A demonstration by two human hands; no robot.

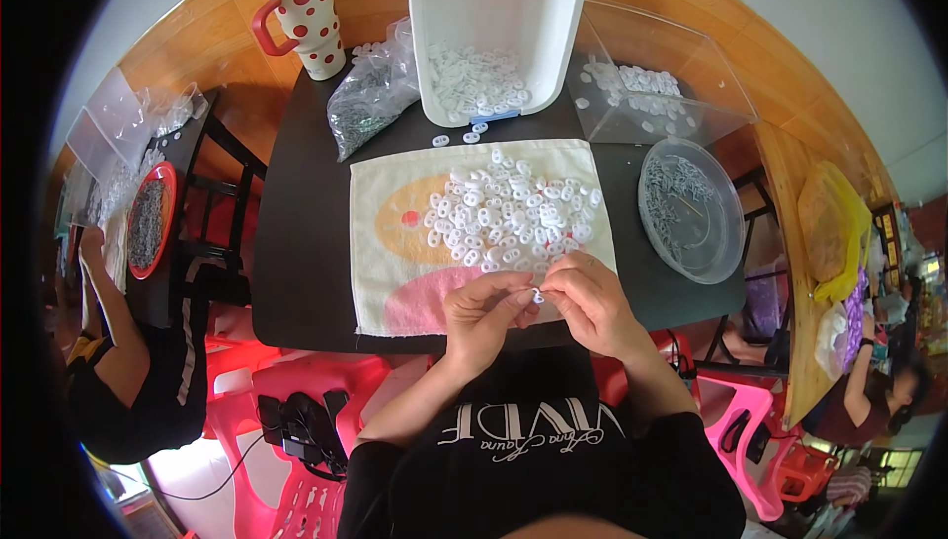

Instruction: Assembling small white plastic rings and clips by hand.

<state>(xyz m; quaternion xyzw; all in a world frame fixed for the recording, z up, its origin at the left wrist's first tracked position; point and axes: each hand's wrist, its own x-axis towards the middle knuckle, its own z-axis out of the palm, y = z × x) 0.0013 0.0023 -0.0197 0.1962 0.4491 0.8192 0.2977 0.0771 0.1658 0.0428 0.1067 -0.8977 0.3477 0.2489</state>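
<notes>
Just beyond the fingers [528, 287], the towel [395, 272] is crowded with white plastic pieces [509, 211]. Bare towel is left beside the left fingers. Farther ahead, passage is blocked by the white bin [494, 6]; to the right, by the round tray [691, 208].

Toward the far left corner of the dark table [306, 243] we see a white lidded mug with red dots [304, 16]. Beside it lies a clear plastic bag of small grey metal bits [370, 100]. Near the right edge we find a round clear tub of grey pieces [689, 208].
</notes>
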